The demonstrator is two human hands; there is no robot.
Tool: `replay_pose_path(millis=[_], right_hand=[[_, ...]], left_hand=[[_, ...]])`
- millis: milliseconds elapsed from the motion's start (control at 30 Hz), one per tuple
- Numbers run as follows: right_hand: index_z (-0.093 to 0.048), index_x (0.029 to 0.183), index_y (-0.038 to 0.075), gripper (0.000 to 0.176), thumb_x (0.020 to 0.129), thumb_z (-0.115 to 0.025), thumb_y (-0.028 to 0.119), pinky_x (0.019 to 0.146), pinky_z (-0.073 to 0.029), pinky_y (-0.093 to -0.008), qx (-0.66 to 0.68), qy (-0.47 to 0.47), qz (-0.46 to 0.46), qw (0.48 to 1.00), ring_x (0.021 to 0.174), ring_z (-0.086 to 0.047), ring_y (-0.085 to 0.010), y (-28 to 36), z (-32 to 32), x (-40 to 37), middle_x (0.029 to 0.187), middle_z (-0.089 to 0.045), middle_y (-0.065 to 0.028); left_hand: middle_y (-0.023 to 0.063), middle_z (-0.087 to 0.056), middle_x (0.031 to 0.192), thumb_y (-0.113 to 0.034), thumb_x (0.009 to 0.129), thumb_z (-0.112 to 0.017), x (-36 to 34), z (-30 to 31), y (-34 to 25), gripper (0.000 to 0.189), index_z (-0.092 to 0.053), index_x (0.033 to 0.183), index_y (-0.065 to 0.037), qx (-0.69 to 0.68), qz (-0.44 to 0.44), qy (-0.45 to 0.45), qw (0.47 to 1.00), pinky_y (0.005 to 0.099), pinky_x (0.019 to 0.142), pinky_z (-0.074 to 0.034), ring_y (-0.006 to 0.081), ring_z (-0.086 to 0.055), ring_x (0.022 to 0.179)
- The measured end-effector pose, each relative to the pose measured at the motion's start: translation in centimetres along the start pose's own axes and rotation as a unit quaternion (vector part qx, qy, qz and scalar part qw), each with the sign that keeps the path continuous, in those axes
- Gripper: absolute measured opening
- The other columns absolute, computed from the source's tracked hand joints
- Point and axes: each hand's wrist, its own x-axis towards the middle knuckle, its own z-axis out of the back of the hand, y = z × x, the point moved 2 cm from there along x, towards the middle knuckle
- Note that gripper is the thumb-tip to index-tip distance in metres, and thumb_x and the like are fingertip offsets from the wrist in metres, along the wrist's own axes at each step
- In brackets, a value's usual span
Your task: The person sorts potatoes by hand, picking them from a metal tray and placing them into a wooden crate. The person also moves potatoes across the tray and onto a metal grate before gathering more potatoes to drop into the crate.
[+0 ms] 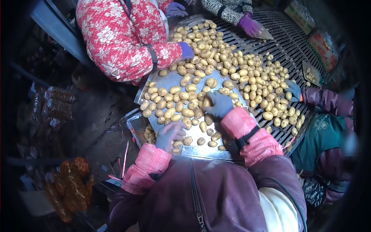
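Many potatoes (pixel 187 112) are spread over a metal sheet tray (pixel 154 124) in front of me. My right hand (pixel 220 105), in a grey glove and pink sleeve cover, has its fingers around a potato (pixel 207 102) near the tray's middle. At the tray's near left edge is my left hand (pixel 171 136), also gloved. It is somewhat blurred; its fingers look apart, and I see nothing held in it. Several potatoes lie just to its right.
A slatted rack (pixel 276 23) carries a large potato pile (pixel 247 71) beyond the tray. A person in a red floral jacket (pixel 116 34) works at the far left; others reach in at the back and right. Orange mesh sacks (pixel 71 185) lie lower left. Boxes (pixel 324 50) stand far right.
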Motion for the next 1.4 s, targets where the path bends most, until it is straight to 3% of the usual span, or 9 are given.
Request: replay_pose_path(millis=[100, 200, 367, 633, 767, 900, 1033, 1133, 1400], right_hand=[[-0.061, 0.126, 0.016, 0.062, 0.076, -0.073, 0.052, 0.095, -0.049, -0.0434, 0.161, 0.101, 0.122, 0.974, 0.111, -0.062, -0.037, 2.6, -0.5, -2.2, 0.118, -0.063, -0.0181], [-0.063, 0.123, 0.017, 0.052, 0.081, -0.07, 0.046, 0.092, -0.049, -0.0456, 0.089, -0.093, 0.208, 0.97, 0.108, -0.061, -0.0356, 1.4, -1.0, 0.8, 0.118, -0.062, -0.0166], [-0.06, 0.126, 0.022, 0.045, 0.084, -0.066, 0.035, 0.094, -0.047, -0.0489, -0.187, -0.188, 0.126, 0.956, 0.116, -0.052, -0.0403, -3.2, -1.0, 9.2, 0.129, -0.052, -0.0183], [-0.068, 0.1, 0.013, 0.023, 0.078, -0.07, 0.022, 0.091, -0.049, -0.0436, 0.087, -0.087, 0.056, 0.991, 0.103, -0.059, -0.0346, -6.5, -2.2, 10.7, 0.104, -0.06, -0.0134], [-0.069, 0.096, 0.01, 0.018, 0.081, -0.069, 0.019, 0.09, -0.049, -0.0411, 0.167, -0.278, 0.187, 0.927, 0.098, -0.062, -0.0307, -1.6, -2.1, 4.8, 0.098, -0.065, -0.0119], [-0.065, 0.116, 0.008, 0.037, 0.085, -0.072, 0.028, 0.089, -0.05, -0.043, 0.224, -0.047, 0.302, 0.925, 0.104, -0.061, -0.0324, 4.6, -2.4, -3.3, 0.115, -0.063, -0.0156], [-0.06, 0.129, 0.009, 0.054, 0.088, -0.069, 0.043, 0.094, -0.047, -0.0467, 0.02, -0.239, 0.162, 0.957, 0.112, -0.056, -0.0386, -2.9, -2.5, -3.1, 0.127, -0.055, -0.0215], [-0.05, 0.14, 0.013, 0.064, 0.09, -0.058, 0.052, 0.104, -0.036, -0.0564, -0.137, -0.184, -0.019, 0.973, 0.126, -0.045, -0.0445, -6.1, -0.5, -4.4, 0.136, -0.048, -0.0228], [-0.038, 0.149, 0.019, 0.067, 0.091, -0.054, 0.049, 0.112, -0.022, -0.0676, -0.184, -0.088, 0.06, 0.977, 0.139, -0.031, -0.052, -2.0, -5.8, -7.9, 0.151, -0.04, -0.017]], left_hand=[[0.0146, -0.059, 0.125, -0.021, 0.1, -0.052, 0.3, -0.6, -0.6, 0.037, -0.054, 0.132, -0.003, -0.17, 0.03, 0.03, 0.984, 0.0369, 0.083, -0.055, 0.0236, -0.062, 0.105], [0.0105, -0.061, 0.113, -0.025, 0.1, -0.05, -0.2, -1.9, -1.0, 0.039, -0.053, 0.132, -0.003, -0.264, 0.074, 0.046, 0.961, 0.0344, 0.077, -0.055, 0.0179, -0.062, 0.096], [0.0037, -0.061, 0.089, -0.028, 0.097, -0.049, -0.2, -1.0, 0.7, 0.039, -0.058, 0.127, -0.004, -0.014, 0.031, 0.048, 0.998, 0.0279, 0.068, -0.052, 0.015, -0.061, 0.082], [0.0042, -0.061, 0.089, -0.03, 0.094, -0.051, -1.0, -0.9, 0.3, 0.042, -0.059, 0.128, -0.006, -0.121, 0.064, 0.05, 0.989, 0.0268, 0.061, -0.051, 0.0143, -0.06, 0.073], [0.009, -0.066, 0.103, -0.033, 0.096, -0.05, -1.4, -1.8, -0.1, 0.045, -0.057, 0.132, -0.008, -0.192, 0.088, -0.014, 0.977, 0.0264, 0.059, -0.051, 0.014, -0.06, 0.069], [0.0134, -0.068, 0.112, -0.04, 0.1, -0.048, -1.4, -2.4, 0.2, 0.048, -0.055, 0.136, -0.009, -0.24, 0.109, 0.027, 0.964, 0.0251, 0.051, -0.047, 0.0128, -0.058, 0.062], [0.0115, -0.065, 0.1, -0.038, 0.102, -0.043, -2.4, -2.7, 0.0, 0.046, -0.053, 0.136, -0.01, -0.166, 0.151, 0.066, 0.972, 0.023, 0.046, -0.038, 0.0102, -0.053, 0.059], [0.0132, -0.065, 0.094, -0.037, 0.101, -0.046, -1.7, -2.2, 1.2, 0.048, -0.052, 0.137, -0.006, -0.249, 0.126, 0.095, 0.956, 0.0247, 0.046, -0.04, 0.0117, -0.053, 0.055], [0.0124, -0.065, 0.089, -0.041, 0.099, -0.048, -1.0, -1.6, 1.9, 0.054, -0.051, 0.136, -0.002, -0.329, 0.127, 0.107, 0.93, 0.029, 0.049, -0.045, 0.0151, -0.056, 0.059]])
